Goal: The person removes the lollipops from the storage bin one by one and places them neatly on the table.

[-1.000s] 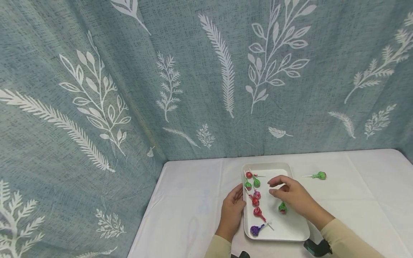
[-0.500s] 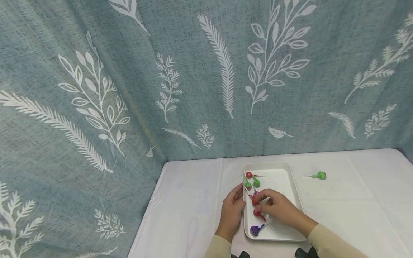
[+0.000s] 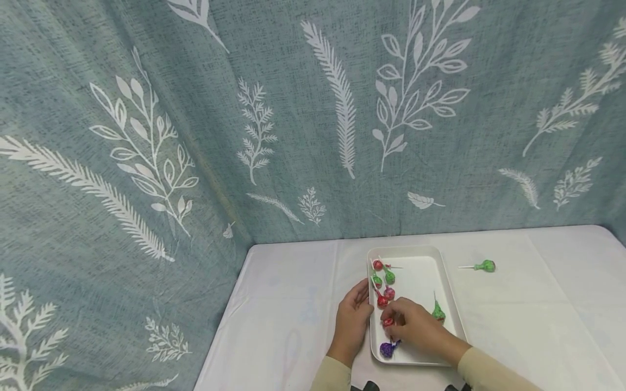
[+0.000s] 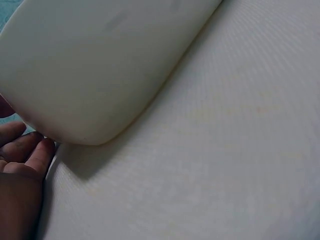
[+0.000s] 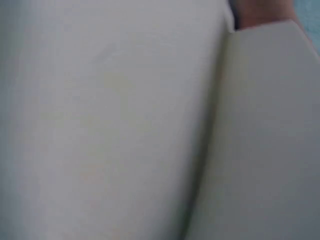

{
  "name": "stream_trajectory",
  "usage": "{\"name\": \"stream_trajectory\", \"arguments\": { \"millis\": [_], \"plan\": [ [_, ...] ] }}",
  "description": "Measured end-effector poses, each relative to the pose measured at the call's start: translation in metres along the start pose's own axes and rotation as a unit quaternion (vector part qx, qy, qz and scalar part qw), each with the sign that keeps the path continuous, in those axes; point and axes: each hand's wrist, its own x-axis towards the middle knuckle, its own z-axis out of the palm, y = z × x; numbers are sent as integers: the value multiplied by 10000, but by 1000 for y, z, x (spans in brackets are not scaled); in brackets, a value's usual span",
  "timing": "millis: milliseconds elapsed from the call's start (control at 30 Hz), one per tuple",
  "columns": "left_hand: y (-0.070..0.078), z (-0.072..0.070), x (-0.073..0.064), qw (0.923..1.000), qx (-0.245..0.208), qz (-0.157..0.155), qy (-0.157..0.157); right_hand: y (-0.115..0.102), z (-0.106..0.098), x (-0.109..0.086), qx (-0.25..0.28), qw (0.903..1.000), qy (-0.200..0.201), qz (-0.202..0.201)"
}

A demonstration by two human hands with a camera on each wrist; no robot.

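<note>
In the head view, a white tray point(image 3: 442, 271) holds several wrapped lollipops along its left side. My right hand point(image 3: 415, 328) reaches in over the right part and pinches a red lollipop point(image 3: 388, 322) between thumb and fingers, which hide its stick. Just above lies another red lollipop point(image 3: 382, 301), with a pink-purple lollipop point(image 3: 389, 293) beside it. A purple lollipop point(image 3: 387, 349) is below my right hand. My left hand point(image 3: 351, 323) rests against the tray's left outer wall with relaxed fingers. The left wrist view shows those fingers point(image 4: 42, 155) by the wall's lower edge.
Farther up the tray lie two green lollipops, one point(image 3: 389, 277) nearer the middle, and a red one point(image 3: 377, 265). A green lollipop point(image 3: 438, 313) lies inside the tray's right side. Another green lollipop point(image 3: 488, 266) lies on the white tablecloth point(image 3: 533, 304) to the right.
My right hand has moved left and down from the tray's right side and now pinches the lower red lollipop. The red one above has shifted slightly up and left. My left hand stays put.
</note>
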Motion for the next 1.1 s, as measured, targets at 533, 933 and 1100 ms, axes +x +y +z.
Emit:
{"name": "stream_trajectory", "arguments": {
  "millis": [533, 933, 1100],
  "plan": [
    [-2, 1, 0, 9999, 112, 11, 41, 1, -1, 3, -284, 9995, 50, -112],
    [1, 1, 0, 10000, 77, -15, 14, -6, -15, 2, -278, 9978, 388, -458],
    [1, 1, -1, 10000, 62, -36, 25, -9, -25, 2, -145, 9973, 592, -416]
  ]
}}
